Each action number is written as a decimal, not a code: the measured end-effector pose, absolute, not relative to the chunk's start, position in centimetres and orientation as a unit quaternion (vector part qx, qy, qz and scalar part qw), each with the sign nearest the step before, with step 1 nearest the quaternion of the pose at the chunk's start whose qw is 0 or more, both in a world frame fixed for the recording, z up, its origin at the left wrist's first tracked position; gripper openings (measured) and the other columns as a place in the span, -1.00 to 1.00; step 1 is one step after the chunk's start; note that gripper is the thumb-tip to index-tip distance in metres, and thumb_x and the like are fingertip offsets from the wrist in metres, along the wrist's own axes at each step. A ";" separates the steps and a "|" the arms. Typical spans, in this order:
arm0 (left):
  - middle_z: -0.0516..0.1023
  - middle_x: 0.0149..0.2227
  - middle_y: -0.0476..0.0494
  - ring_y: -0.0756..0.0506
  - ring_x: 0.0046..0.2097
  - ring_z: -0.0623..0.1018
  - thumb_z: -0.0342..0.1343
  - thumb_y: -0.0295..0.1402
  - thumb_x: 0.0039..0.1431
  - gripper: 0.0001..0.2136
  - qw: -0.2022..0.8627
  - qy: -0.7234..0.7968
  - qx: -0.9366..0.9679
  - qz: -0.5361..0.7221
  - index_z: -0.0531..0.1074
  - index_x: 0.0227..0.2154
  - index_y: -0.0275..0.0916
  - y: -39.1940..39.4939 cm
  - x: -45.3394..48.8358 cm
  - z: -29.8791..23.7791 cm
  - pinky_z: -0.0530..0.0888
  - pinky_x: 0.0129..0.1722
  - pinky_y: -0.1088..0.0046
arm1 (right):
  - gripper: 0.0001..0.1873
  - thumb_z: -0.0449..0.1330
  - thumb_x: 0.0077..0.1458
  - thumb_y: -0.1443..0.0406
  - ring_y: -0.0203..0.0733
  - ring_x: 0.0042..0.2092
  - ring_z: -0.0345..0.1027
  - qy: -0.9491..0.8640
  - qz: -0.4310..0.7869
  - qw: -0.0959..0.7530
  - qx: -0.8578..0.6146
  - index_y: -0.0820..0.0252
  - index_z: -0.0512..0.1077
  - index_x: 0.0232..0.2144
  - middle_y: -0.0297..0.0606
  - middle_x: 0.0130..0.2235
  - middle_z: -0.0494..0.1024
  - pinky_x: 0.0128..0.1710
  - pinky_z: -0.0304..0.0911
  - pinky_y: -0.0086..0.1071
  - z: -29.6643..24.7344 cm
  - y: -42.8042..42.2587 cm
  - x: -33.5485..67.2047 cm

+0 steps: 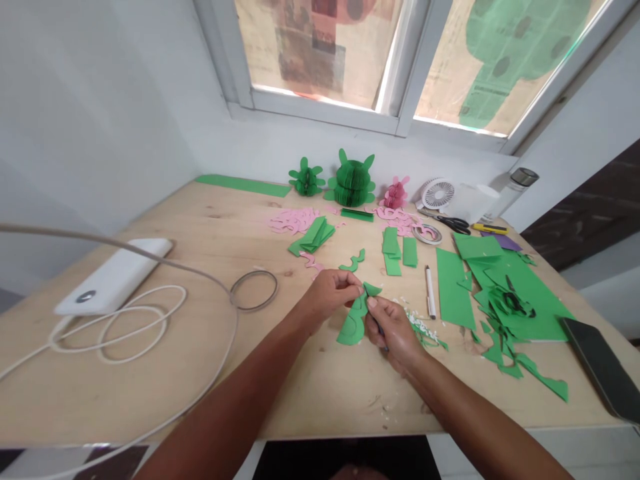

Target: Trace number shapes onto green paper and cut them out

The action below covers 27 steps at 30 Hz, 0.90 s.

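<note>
My left hand (332, 293) pinches the upper edge of a green paper piece (353, 327) with curved outlines on it, held just above the table. Close beside it, my right hand (393, 327) is closed around a slim dark tool (381, 329). The tool's dark tip meets the paper near the left fingertips; most of it is hidden in the fist, so its exact kind cannot be made out. A wavy green paper cutout (353, 261) lies just beyond my hands. White and green paper scraps (423, 327) lie right of my right hand.
Black scissors (517, 303) rest on green sheets (545, 303) at right, near a phone (600, 367). A white pen (430, 292), tape roll (427, 233) and pink cutouts (295, 221) lie around. Paper figures (353, 183) stand at the back. A cabled power bank (115, 277) is left.
</note>
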<state>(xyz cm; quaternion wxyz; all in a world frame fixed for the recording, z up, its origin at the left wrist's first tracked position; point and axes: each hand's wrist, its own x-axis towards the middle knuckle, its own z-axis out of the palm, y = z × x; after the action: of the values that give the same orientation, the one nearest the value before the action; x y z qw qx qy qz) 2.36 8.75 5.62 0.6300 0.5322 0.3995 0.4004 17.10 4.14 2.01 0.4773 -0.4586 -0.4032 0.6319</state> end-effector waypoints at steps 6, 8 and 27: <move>0.43 -0.61 0.00 0.03 -0.51 0.39 0.20 -0.31 -0.11 -0.85 0.624 0.397 0.542 0.399 0.44 -0.61 -0.29 8.9 2.3 5.5 0.35 -0.45 0.52 | -0.43 0.29 -0.06 -0.12 -0.51 -0.70 -0.15 -0.406 0.628 0.474 -0.464 0.18 0.22 -0.66 -0.54 -0.71 0.16 -0.71 -0.30 -0.50 2.2 4.1 17.0; 0.44 -0.60 -0.01 0.03 -0.51 0.39 0.20 -0.31 -0.11 -0.85 0.621 0.399 0.547 0.394 0.45 -0.60 -0.29 8.9 2.2 5.5 0.34 -0.45 0.52 | -0.43 0.29 -0.06 -0.12 -0.51 -0.69 -0.16 -0.405 0.631 0.473 -0.463 0.18 0.22 -0.66 -0.54 -0.72 0.16 -0.71 -0.30 -0.50 2.2 4.1 17.0; 0.44 -0.60 -0.02 0.02 -0.51 0.39 0.19 -0.32 -0.13 -0.87 0.619 0.401 0.559 0.379 0.46 -0.61 -0.30 9.0 2.0 5.4 0.31 -0.45 0.52 | -0.43 0.29 -0.04 -0.11 -0.51 -0.69 -0.17 -0.407 0.633 0.470 -0.462 0.19 0.22 -0.67 -0.54 -0.71 0.15 -0.71 -0.32 -0.50 2.0 4.1 17.1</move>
<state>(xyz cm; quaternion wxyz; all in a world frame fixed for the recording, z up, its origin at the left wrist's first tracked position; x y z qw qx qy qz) 1.99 9.04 5.39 0.6191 0.5589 0.4011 0.3787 17.09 4.08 2.00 0.4698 -0.4620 -0.4066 0.6329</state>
